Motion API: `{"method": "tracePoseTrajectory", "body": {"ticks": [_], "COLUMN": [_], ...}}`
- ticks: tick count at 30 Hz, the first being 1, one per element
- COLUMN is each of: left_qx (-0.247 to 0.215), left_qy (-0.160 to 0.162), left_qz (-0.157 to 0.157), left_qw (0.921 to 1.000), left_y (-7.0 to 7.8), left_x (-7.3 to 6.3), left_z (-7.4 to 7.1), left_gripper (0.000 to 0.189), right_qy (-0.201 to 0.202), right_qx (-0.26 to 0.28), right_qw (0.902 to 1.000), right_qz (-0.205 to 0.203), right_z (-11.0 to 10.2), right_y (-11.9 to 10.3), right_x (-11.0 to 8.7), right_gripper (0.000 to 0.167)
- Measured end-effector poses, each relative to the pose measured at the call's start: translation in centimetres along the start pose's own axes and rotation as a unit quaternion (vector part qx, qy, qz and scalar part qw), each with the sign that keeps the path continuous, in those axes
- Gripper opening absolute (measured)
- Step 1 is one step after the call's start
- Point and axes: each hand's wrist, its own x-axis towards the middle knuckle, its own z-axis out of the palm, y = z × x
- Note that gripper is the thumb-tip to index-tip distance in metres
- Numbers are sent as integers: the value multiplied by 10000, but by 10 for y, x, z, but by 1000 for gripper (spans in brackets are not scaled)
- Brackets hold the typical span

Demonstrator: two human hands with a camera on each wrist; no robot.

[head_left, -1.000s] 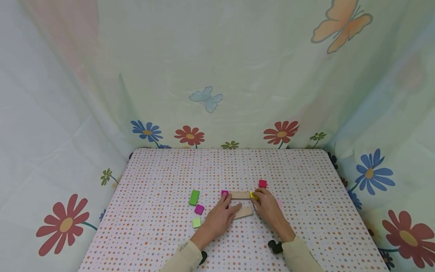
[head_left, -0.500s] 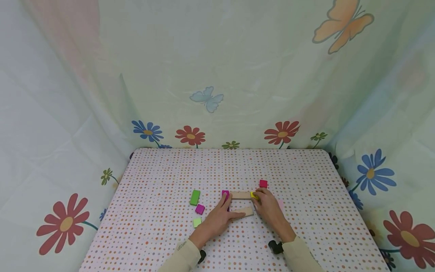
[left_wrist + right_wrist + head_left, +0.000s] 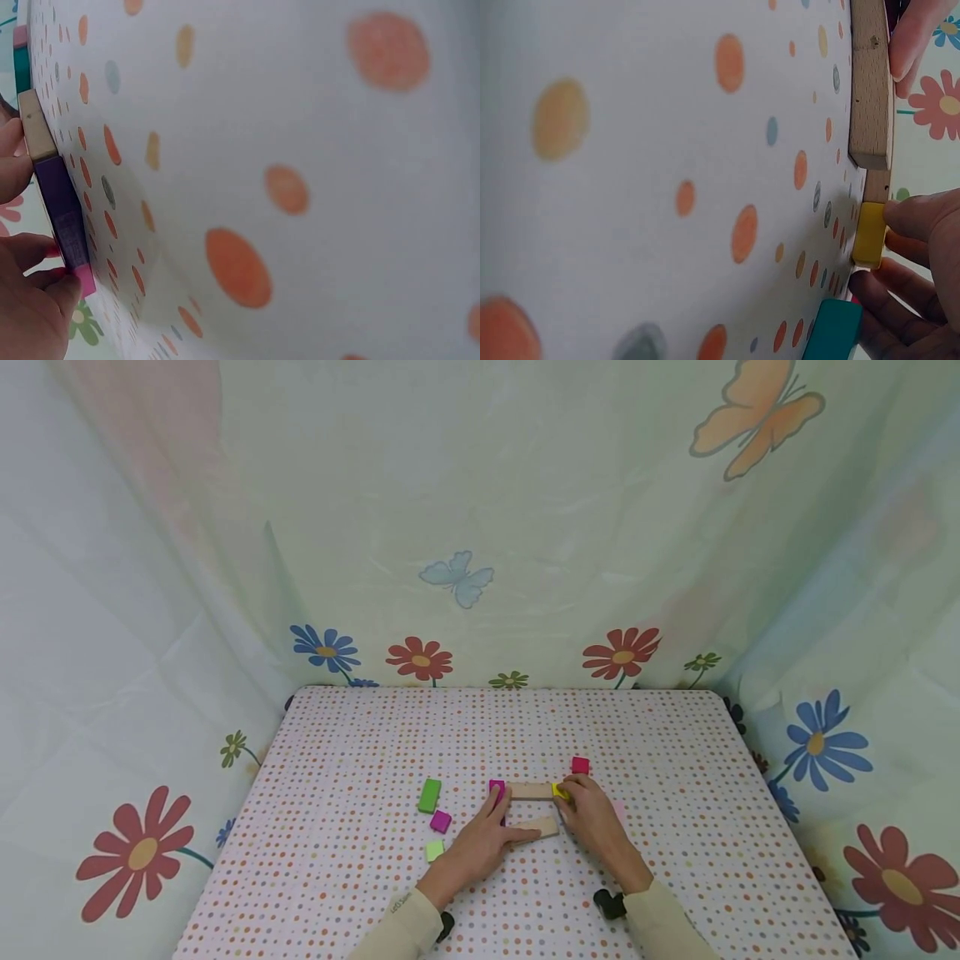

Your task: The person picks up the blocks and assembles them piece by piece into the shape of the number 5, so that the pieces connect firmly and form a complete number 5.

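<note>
My left hand (image 3: 472, 847) reaches across the blocks from the left. Its fingertips touch a magenta block (image 3: 497, 786) beside a purple block (image 3: 58, 191). The thumb lies extended over the nearer wooden plank (image 3: 546, 827), which sits slightly askew. Another wooden plank (image 3: 531, 791) runs behind it, between the magenta block and a yellow block (image 3: 869, 235). My right hand (image 3: 600, 827) pinches that yellow block at the plank's right end. A teal block (image 3: 832, 330) sits close by the right hand's lower fingers in the right wrist view; in the head view the hand hides it.
Left of the hands lie a green block (image 3: 429, 796), a small magenta block (image 3: 440, 822) and a pale green block (image 3: 435, 851). A pinkish-red block (image 3: 580, 765) lies beyond the right hand, a pale pink one (image 3: 618, 811) beside it. A dotted cloth (image 3: 360, 735) covers the table.
Over the last second my left thumb has come down onto the nearer plank, and the left hand has shifted slightly. The right hand stays at the yellow block.
</note>
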Motion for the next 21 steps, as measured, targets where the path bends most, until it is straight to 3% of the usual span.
{"method": "tracePoseTrajectory", "body": {"ticks": [7, 21], "left_qx": [129, 11], "left_qy": [105, -25], "left_qz": [162, 65], "left_qw": [9997, 10000], "left_y": [-3, -3], "left_x": [2, 1], "left_z": [0, 3], "left_gripper": [50, 52], "right_qy": [14, -59], "right_qx": [-97, 4], "right_qw": [10000, 10000], "right_qz": [5, 80], "right_z": [2, 2], "right_y": [1, 2], "right_x": [1, 1], "right_gripper": [19, 22]}}
